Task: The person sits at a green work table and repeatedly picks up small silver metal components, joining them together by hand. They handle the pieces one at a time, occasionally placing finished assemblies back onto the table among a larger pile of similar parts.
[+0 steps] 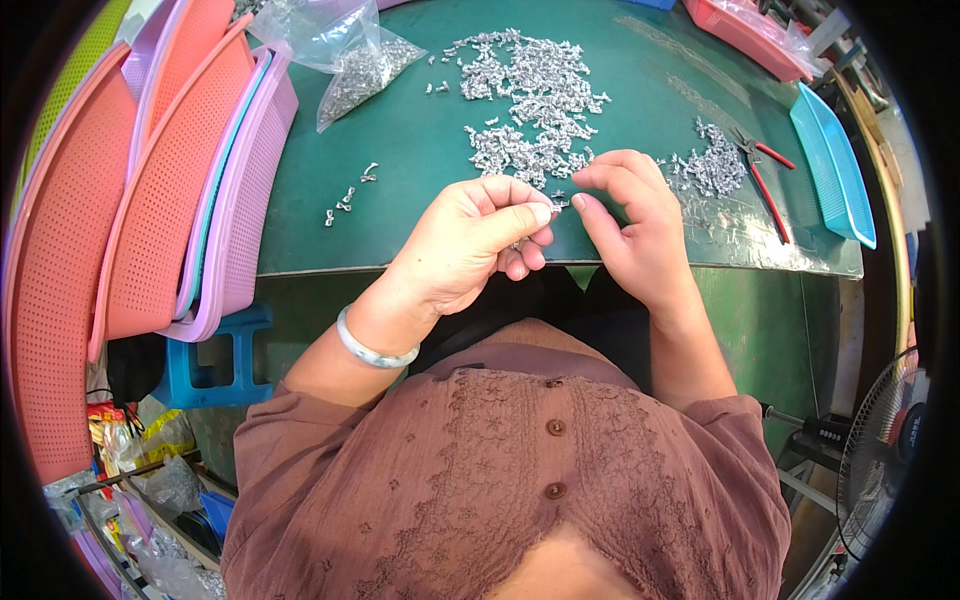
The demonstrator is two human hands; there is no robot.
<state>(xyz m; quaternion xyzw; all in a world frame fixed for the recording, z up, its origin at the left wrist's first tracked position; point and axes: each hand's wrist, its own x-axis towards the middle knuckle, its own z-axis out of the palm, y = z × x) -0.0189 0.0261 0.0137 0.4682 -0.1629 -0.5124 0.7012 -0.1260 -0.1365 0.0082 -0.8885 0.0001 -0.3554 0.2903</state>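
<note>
My left hand (pixel 480 232), with a pale bangle on the wrist, is closed, thumb pressed against the curled fingers. A small silver metal piece (pixel 559 204) pokes out at its thumb tip. More metal shows under the curled fingers, too small to make out. Beside it my right hand (pixel 638 215) is open, thumb and forefinger apart and close to the piece. Just beyond both hands, a large heap of small silver metal pieces (pixel 530 90) spreads over the green table (pixel 400 160). Several loose pieces (pixel 345 199) lie to the left, and a smaller pile (pixel 712 165) lies to the right.
Red-handled pliers (pixel 765 190) lie at the right, near a blue basket (pixel 833 165). A clear bag of metal pieces (pixel 365 75) sits at the back left. Stacked plastic baskets (pixel 180 190) line the left side above a blue stool (pixel 215 355). A fan (pixel 880 450) stands lower right.
</note>
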